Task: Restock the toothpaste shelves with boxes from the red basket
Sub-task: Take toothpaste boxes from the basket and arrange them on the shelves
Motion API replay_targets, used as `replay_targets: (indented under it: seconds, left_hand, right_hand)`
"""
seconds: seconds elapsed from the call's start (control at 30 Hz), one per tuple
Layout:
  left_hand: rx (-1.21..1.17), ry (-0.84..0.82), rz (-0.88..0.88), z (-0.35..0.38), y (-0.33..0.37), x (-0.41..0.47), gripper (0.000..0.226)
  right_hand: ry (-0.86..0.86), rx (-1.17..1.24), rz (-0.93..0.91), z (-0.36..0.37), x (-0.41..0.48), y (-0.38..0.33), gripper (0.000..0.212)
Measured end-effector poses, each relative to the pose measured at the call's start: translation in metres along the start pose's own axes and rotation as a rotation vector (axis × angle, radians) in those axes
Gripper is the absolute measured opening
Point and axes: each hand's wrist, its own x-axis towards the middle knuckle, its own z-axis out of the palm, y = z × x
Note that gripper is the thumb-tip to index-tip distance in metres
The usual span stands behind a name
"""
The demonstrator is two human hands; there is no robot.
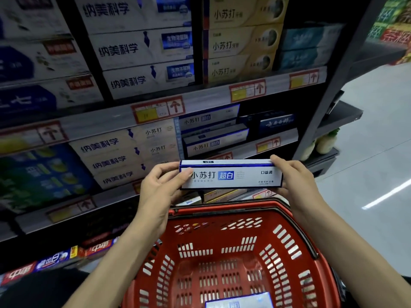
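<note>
While the toothpaste box sits level above the red basket, I see the left hand gripping its left end and the right hand its right end. Matching boxes stack on the shelf just behind, with dark room to their right.

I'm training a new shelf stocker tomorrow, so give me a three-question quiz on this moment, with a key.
1. True or false: only the left hand holds the white-and-blue toothpaste box.
2. Where is the held box? A) lying in the red basket; B) above the basket, in front of the shelves; C) on the floor.
3. How many boxes can be seen lying in the basket?

Key
1. False: the right hand grips the other end.
2. B.
3. One: a second box at the basket's near edge, partly cut off by the frame.
</note>
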Motion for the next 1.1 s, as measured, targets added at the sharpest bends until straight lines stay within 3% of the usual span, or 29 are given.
replay_targets:
  seconds: [0.13,0.3,0.47,0.63,0.83,1.1]
  left_hand:
    - [0.146,0.116,0.126,0.007,-0.007,0.002,0.031]
    - [0.25,0.127,0.211,0.021,-0.012,0.018,0.039]
    - [0.191,0.131,0.182,0.037,-0.017,0.031,0.058]
    - [0.157,0.094,0.169,0.059,-0.007,0.044,0.072]
    - [0.207,0.075,0.187,0.072,0.002,0.059,0.081]
    - [0.247,0.129,0.113,0.086,-0.012,0.076,0.087]
  right_hand:
    - [0.055,0.014,-0.042,0.01,0.008,0.001,0.026]
    - [0.068,0.017,-0.112,0.02,0.021,-0.012,0.02]
    - [0.06,-0.069,-0.211,0.029,0.042,-0.026,0.052]
    - [0.043,-0.066,-0.295,0.038,0.063,-0.036,0.03]
    - [0.021,-0.019,-0.256,0.048,0.106,-0.044,0.054]
    - [-0.095,-0.038,-0.209,0.065,0.131,-0.047,0.062]
